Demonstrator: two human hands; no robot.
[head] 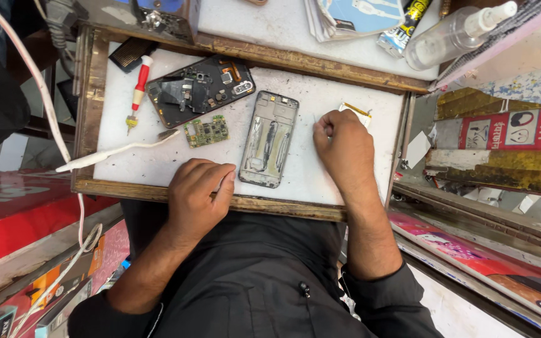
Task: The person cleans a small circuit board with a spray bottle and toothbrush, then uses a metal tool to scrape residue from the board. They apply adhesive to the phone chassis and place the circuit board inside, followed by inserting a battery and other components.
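Left hand rests loosely curled, empty, beside the phone frame; right hand pinches thin tweezers, grip closed, steadied on the table.

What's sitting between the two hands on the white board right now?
In the head view, a stripped silver phone frame lies between the left hand and the right hand, lengthwise on the white board, apart from both hands.

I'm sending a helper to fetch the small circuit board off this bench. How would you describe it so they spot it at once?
Start at the white work mat framed in wood. Near its middle lies the silver phone frame; just to its left, below the dark opened phone back, sits the small circuit board. It is the only green piece there, flat and studded with tiny metal parts.
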